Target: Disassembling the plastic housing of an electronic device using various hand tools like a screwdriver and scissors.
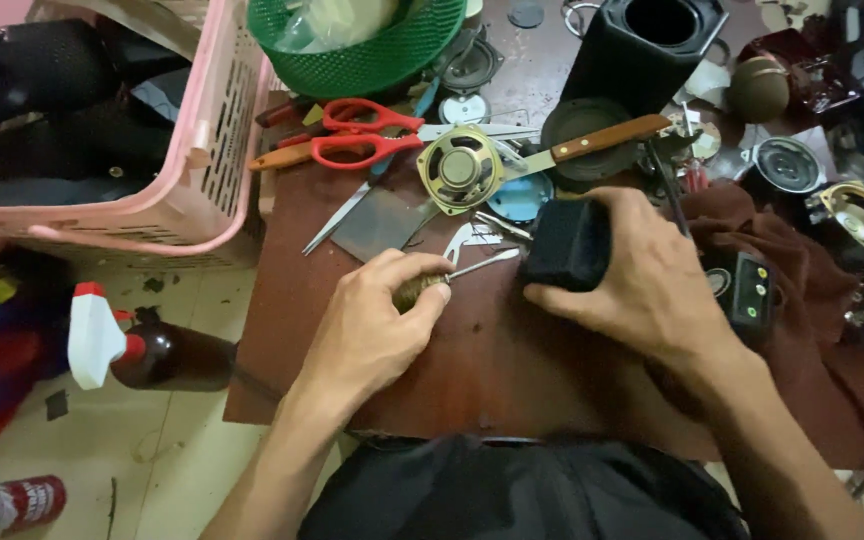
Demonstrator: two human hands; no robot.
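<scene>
- Head view, centre: left hand (377,325) clenched round screwdriver (452,275) handle, tip pointing right toward black box.
- Right of centre: right hand (642,280) grasping small black box (567,243) on brown table (492,370).
- Above: red scissors (362,135), round speaker (460,168).

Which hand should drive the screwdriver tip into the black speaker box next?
Left hand: it grips the screwdriver, tip aimed at the black speaker box. Right hand is busy steadying that box.
</scene>
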